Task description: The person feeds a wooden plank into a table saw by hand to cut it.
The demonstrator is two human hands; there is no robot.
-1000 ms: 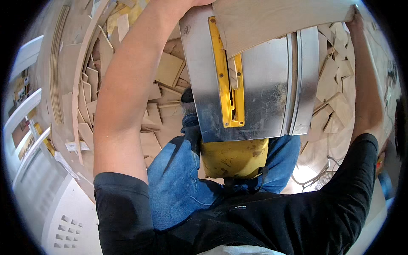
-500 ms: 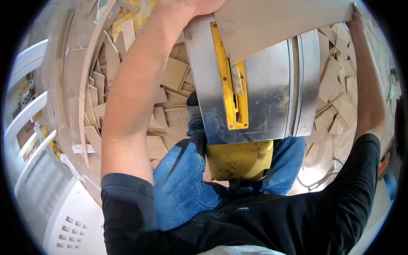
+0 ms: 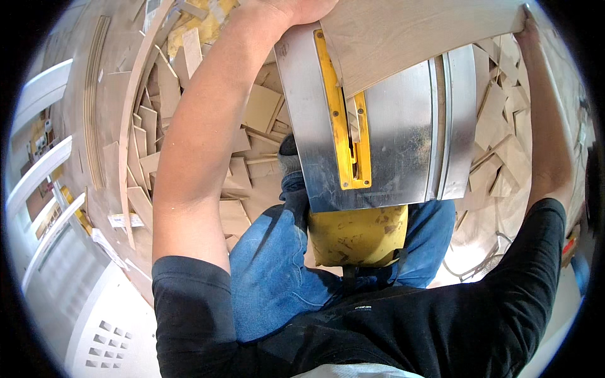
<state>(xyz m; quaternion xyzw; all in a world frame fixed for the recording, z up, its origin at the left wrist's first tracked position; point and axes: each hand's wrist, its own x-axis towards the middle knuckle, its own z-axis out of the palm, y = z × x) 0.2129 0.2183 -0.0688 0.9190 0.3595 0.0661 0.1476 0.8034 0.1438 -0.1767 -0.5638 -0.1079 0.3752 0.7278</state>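
A thin plywood board [image 3: 416, 41] lies over the far part of a metal saw table [image 3: 403, 138], its near corner above the slot of the yellow insert plate [image 3: 343, 120]. My left hand [image 3: 310, 9] is at the board's left edge, at the top of the view; its fingers are cut off by the frame. My right hand [image 3: 525, 24] is closed on the board's right corner, with the arm stretched far out. Inside the slot, the blade is hard to make out. Below the table, the yellow saw body [image 3: 358, 236] sits between my legs.
Plywood offcuts [image 3: 258, 107] lie heaped on the floor to the left, and more offcuts [image 3: 498, 145] to the right. Long curved-looking strips [image 3: 129, 120] stand at the left. A white perforated plastic piece [image 3: 113, 334] is at lower left, a wire-guard object [image 3: 482, 268] at lower right.
The view has shifted slightly, so the saw table sits a little higher and further right. Both hands stay at the board, which has barely moved against the table.
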